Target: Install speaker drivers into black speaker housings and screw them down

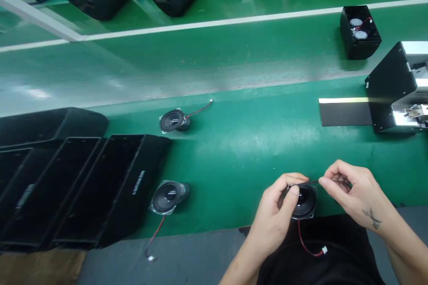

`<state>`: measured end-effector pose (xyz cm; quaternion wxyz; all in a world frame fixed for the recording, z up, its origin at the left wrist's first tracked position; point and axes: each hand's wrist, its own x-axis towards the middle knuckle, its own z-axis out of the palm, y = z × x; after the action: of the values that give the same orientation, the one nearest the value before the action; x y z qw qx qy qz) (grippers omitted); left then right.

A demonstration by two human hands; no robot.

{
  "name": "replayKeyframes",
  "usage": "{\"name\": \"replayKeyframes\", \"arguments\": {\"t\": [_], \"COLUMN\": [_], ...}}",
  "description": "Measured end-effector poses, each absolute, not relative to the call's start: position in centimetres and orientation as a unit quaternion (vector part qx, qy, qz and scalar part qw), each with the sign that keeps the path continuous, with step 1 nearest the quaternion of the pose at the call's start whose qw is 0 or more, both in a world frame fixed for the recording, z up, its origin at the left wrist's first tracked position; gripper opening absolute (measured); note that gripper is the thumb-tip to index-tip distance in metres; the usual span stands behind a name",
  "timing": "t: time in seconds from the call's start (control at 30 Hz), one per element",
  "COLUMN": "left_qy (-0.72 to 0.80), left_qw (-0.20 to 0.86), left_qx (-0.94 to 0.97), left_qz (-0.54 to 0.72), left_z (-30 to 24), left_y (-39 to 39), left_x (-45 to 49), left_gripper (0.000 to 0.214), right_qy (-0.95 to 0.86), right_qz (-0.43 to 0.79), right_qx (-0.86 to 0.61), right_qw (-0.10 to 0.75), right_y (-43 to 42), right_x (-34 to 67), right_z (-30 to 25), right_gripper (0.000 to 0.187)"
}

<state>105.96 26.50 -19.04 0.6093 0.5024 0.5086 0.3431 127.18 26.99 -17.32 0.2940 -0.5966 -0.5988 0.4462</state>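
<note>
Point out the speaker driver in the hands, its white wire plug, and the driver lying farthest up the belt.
Held speaker driver point(303, 202), head view, on its cone.
White plug point(323, 250), head view, on its body.
Far driver point(172, 120), head view, on its cone.

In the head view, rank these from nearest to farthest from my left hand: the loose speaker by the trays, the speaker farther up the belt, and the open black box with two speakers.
From the left hand:
1. Loose speaker, left, by the trays.
2. Belt speaker, upper left.
3. Open box, far upper right.

Two loose speakers point(172, 121) point(167, 197) lie beside stacked black cabinets point(110, 187) (open side up) on the green belt point(234, 151).
</note>
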Motion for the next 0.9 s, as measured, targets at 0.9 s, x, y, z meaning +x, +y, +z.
{"name": "replayKeyframes", "arguments": {"t": [0.9], "left_qy": [0.508], "left_qw": [0.632], "left_qx": [0.473], "left_qz": [0.345], "left_z": [-19.7], "left_y": [26.4], "left_x": [106.4], "left_gripper": [0.046], "right_qy": [-0.531], "right_qz": [0.483], "right_qx": [-0.607], "right_qw": [0.341], "right_y": [26.4], "right_x": [126.6], "right_z": [-18.4], "right_gripper": [0.03]}}
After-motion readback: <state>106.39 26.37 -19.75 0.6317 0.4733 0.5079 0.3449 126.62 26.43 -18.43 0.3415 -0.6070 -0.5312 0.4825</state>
